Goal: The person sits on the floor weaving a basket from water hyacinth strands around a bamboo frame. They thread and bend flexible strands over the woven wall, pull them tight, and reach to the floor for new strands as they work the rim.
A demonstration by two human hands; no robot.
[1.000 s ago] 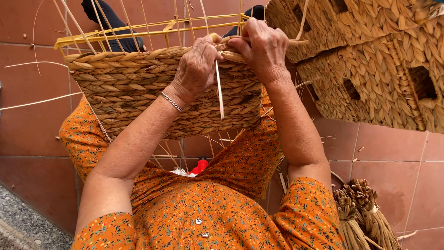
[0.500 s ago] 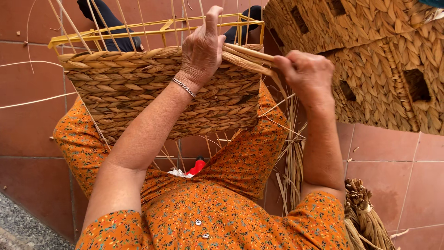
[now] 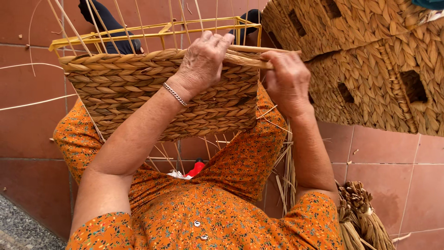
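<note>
A half-woven basket (image 3: 162,99) rests across the lap of a person in an orange flowered dress (image 3: 208,217), its braided straw wall facing the camera and a yellow wire frame (image 3: 152,30) standing above the finished rows, with thin upright stakes (image 3: 115,18) rising through it. The left hand (image 3: 203,62) lies over the top edge of the weave, fingers (image 3: 217,41) curled and pressed down together on the uppermost braid, a silver bracelet (image 3: 175,94) at the wrist. The right hand (image 3: 286,81) sits just beside the basket's right corner, its fingers closed around the loose end of a straw strand (image 3: 252,54). That strand is the thing being worked: it runs nearly level along the rim, its long axis left to right, from under the left hand's fingertips out to the right hand's grip. So the free end lies toward the right hand, while the anchored part sits beneath the left. The two hands are near each other, close to touching at the corner of the frame. To the right, well apart from the hands, finished woven baskets (image 3: 370,69) are stacked, and bundles of raw straw (image 3: 360,217) lie on the red tiled floor (image 3: 416,185). A small red object (image 3: 196,167) shows under the basket; what it is cannot be told.
</note>
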